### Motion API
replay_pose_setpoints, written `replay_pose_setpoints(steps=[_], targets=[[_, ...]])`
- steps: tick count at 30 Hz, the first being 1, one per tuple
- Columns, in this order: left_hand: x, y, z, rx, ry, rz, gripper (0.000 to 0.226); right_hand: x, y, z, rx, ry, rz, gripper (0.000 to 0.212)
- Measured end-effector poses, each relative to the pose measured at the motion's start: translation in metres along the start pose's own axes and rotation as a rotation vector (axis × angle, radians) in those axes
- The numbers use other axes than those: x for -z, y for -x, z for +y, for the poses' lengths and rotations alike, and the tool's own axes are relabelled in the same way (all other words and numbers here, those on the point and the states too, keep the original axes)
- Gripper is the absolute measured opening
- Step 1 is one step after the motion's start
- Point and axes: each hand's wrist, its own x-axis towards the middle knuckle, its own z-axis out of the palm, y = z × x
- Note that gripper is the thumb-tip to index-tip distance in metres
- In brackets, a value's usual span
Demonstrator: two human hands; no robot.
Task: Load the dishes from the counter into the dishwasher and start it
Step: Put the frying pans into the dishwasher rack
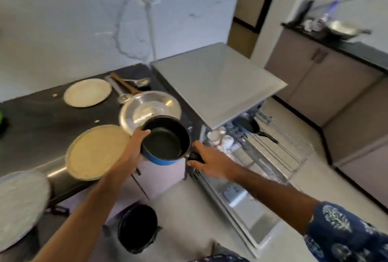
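Both hands [134, 148] [210, 163] hold an empty blue saucepan [165, 142] above the counter [31, 119].

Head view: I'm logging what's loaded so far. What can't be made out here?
- Dishwasher upper rack: its grey top hides it.
- Cups in the lower rack: blurred, uncountable.
- Saucepan handle: right hand covers it.
- Left hand fingers: behind the saucepan.

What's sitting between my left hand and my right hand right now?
The blue saucepan: in the head view the left hand holds its rim, the right hand grips its handle.
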Motion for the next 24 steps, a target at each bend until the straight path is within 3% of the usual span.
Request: replay_pose_setpoints(steps=[5, 8, 15, 24], targets=[[-0.118, 0.005, -0.05, 0.147, -0.3, -0.222, 0.024, 0.027, 0.092, 0.116, -0.115, 0.018, 0.055, 0.039], [-0.196, 0.008, -0.094, 0.274, -0.367, -0.307, 0.015, 0.037, 0.136, 0.197, -0.199, -0.03, 0.048, 0.028], [-0.346, 0.005, -0.201, 0.525, -0.391, -0.211, 0.021, 0.05, 0.199, 0.359, -0.276, -0.096, -0.04, 0.027], [-0.42, -0.053, -0.229, 0.492, -0.422, 0.007, 0.041, 0.072, 0.137, 0.448, -0.305, -0.186, -0.098, 0.021]])
